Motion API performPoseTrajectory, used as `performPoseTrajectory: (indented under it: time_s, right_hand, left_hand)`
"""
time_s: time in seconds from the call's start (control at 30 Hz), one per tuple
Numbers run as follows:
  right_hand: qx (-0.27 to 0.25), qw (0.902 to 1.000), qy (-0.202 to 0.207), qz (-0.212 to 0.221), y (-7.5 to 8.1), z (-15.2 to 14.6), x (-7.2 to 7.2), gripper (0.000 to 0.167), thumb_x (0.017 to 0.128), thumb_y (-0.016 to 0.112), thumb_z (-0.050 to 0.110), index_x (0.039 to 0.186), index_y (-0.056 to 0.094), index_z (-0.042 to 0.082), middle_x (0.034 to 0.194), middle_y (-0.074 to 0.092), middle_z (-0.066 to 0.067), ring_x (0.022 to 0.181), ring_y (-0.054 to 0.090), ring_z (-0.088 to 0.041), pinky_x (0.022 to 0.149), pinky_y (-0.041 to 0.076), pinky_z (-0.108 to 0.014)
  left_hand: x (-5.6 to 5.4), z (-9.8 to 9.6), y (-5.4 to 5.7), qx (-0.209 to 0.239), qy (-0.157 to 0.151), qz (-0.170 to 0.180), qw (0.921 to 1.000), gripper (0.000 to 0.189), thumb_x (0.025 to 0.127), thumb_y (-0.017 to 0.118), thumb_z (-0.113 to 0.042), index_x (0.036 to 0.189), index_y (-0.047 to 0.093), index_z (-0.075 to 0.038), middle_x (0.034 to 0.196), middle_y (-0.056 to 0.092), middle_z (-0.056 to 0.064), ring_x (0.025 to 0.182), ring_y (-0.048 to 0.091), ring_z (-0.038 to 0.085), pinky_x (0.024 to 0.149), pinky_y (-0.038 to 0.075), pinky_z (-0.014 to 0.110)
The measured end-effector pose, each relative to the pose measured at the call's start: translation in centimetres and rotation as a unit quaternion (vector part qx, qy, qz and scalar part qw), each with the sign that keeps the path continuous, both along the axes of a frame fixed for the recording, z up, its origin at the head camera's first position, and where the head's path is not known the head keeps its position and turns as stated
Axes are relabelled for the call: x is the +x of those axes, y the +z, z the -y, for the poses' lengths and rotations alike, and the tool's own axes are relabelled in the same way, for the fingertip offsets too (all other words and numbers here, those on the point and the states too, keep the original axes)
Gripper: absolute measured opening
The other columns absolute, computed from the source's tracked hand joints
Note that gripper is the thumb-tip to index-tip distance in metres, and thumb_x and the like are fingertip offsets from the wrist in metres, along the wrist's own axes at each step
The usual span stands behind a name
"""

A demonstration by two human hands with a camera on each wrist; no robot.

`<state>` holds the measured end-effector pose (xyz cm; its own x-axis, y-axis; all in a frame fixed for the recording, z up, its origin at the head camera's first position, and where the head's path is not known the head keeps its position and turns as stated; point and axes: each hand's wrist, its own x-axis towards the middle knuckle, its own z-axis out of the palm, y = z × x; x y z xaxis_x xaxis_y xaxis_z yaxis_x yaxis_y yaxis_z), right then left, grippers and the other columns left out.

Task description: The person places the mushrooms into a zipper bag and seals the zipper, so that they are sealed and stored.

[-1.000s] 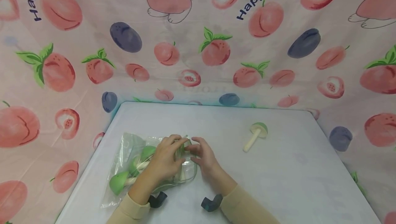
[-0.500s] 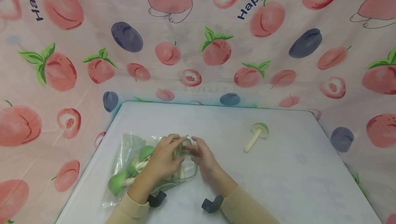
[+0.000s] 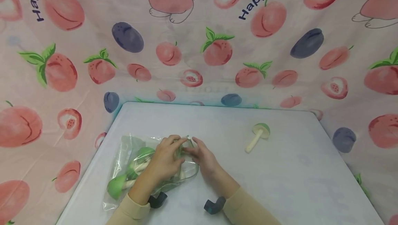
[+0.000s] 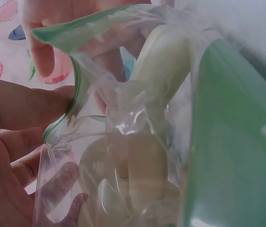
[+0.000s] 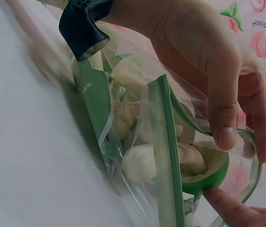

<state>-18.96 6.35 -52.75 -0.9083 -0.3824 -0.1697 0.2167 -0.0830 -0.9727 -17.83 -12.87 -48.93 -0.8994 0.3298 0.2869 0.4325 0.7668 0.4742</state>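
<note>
A clear zip bag (image 3: 130, 144) with a green strip along its mouth lies on its side, holding several green-capped toy mushrooms (image 3: 116, 186). My left hand (image 3: 166, 157) pinches the mouth's rim, thumb on one side, as the right wrist view shows. Opposite it, my right hand (image 3: 204, 155) has bent fingers at the same mouth and appears to hold its edge; one fingertip (image 5: 213, 194) meets a green cap (image 5: 213, 177). In the left wrist view a pale stem (image 4: 161, 61) sits near the opening. Plastic and fingers partly hide the grip.
A single green-capped toy mushroom (image 3: 257, 137) lies apart on the white table (image 3: 289, 173), to the right of my hands. Fruit-printed cloth (image 3: 199, 52) hangs behind the table and along both sides. Black wrist mounts (image 3: 215, 205) sit under both wrists.
My right fingers have edged slightly left, further over the bag's mouth. Inside the bag the mushrooms have shifted a little to the left. The lone mushroom has stayed put.
</note>
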Motion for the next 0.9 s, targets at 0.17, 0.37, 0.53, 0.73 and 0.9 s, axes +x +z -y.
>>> performPoseTrajectory:
  time_s: [0.17, 0.37, 0.53, 0.73, 0.9]
  right_hand:
    - [-0.017, 0.9997, 0.01, -0.013, -0.13, -0.52, -0.21, 0.067, 0.116, 0.025, 0.046, 0.169, 0.019, 0.004, 0.159, 0.052, -0.03, 0.159, 0.033, -0.05, 0.131, 0.021, -0.069]
    - [-0.05, 0.9987, 0.001, -0.004, -0.19, -0.97, -0.34, 0.062, 0.117, 0.028, 0.041, 0.163, 0.028, 0.0, 0.159, 0.048, -0.035, 0.149, 0.047, -0.053, 0.129, 0.032, -0.062]
    - [-0.098, 0.9944, -0.024, 0.031, 0.15, -0.67, -0.35, 0.041, 0.114, 0.037, 0.033, 0.137, 0.052, 0.003, 0.156, 0.049, -0.03, 0.147, 0.052, -0.048, 0.126, 0.041, -0.057]
    - [-0.125, 0.9899, -0.038, 0.054, -0.63, -0.48, -0.7, 0.029, 0.112, 0.036, 0.029, 0.112, 0.06, 0.013, 0.15, 0.057, -0.026, 0.148, 0.051, -0.047, 0.13, 0.029, -0.065]
    - [-0.127, 0.99, -0.028, 0.054, -0.63, -0.37, -0.69, 0.032, 0.112, 0.037, 0.032, 0.114, 0.063, 0.013, 0.154, 0.055, -0.029, 0.153, 0.044, -0.047, 0.133, 0.022, -0.064]
  left_hand:
    - [-0.16, -0.09, -0.09, -0.009, 0.006, -0.001, 0.9999, 0.071, 0.079, 0.095, -0.011, 0.145, 0.067, -0.015, 0.136, 0.065, 0.004, 0.117, 0.061, 0.031, 0.099, 0.052, 0.05]
    - [-0.19, -0.05, -0.17, -0.006, 0.006, -0.004, 1.0, 0.073, 0.078, 0.095, -0.011, 0.145, 0.067, -0.015, 0.137, 0.065, 0.004, 0.118, 0.061, 0.031, 0.101, 0.052, 0.052]
    - [-0.16, -0.12, 0.06, 0.002, 0.003, 0.003, 1.0, 0.073, 0.079, 0.095, -0.011, 0.146, 0.066, -0.014, 0.138, 0.065, 0.005, 0.119, 0.061, 0.031, 0.103, 0.052, 0.052]
    - [-0.11, -0.21, 0.21, 0.001, 0.006, 0.012, 0.9999, 0.072, 0.079, 0.094, -0.012, 0.146, 0.067, -0.015, 0.139, 0.065, 0.003, 0.12, 0.06, 0.03, 0.103, 0.052, 0.05]
    - [-0.11, -0.16, 0.38, 0.01, 0.001, 0.011, 0.9999, 0.071, 0.079, 0.094, -0.009, 0.145, 0.067, -0.014, 0.139, 0.065, 0.004, 0.12, 0.06, 0.03, 0.104, 0.051, 0.051]
